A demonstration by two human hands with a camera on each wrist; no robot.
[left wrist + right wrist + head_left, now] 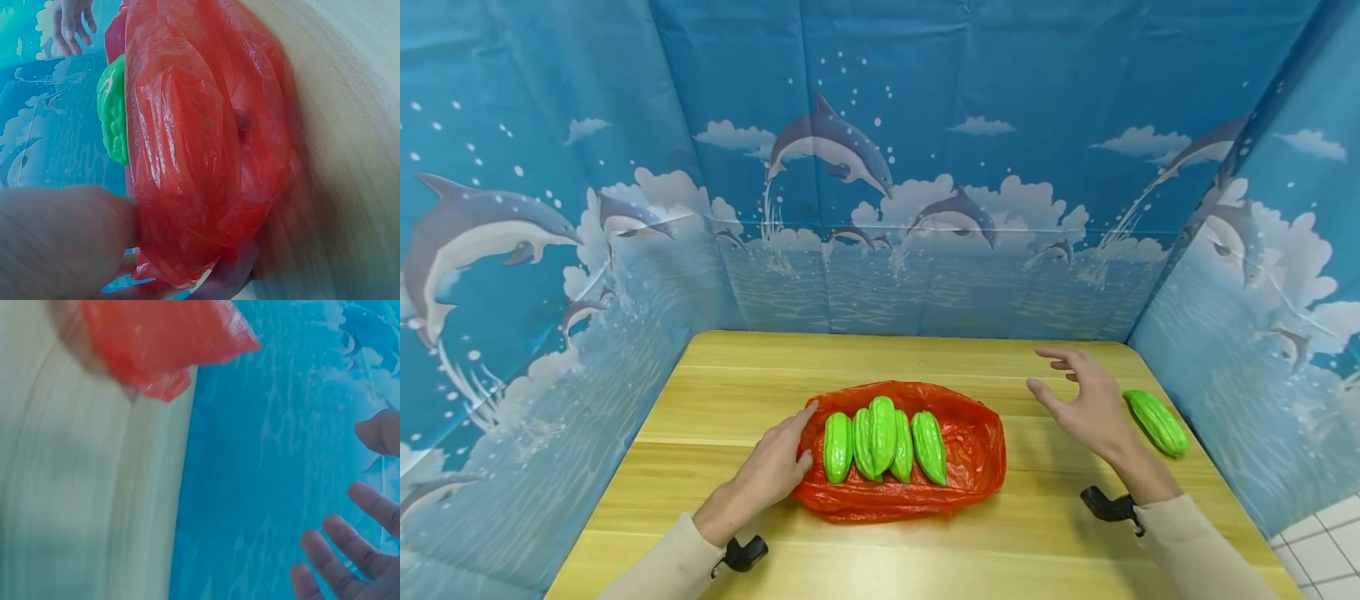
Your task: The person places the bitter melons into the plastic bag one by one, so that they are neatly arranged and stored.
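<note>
A red plastic bag (917, 502) lies spread open on the table with several green bitter melons (882, 433) side by side in it. My left hand (775, 458) grips the bag's left edge, thumb on one side and fingers on the other; in the left wrist view the fingers (228, 272) are partly hidden behind the plastic. To the right of the bag, my right hand (1086, 408) is raised over the table, fingers spread and holding nothing. One more bitter melon (1156, 422) lies by the table's right edge, just beyond the right hand.
The wooden table (730, 375) is bordered at the back and sides by a blue dolphin-print curtain (880, 275). White floor tiles (1326, 533) show at the lower right. A black wrist camera (1108, 504) sits below the right wrist, another below the left.
</note>
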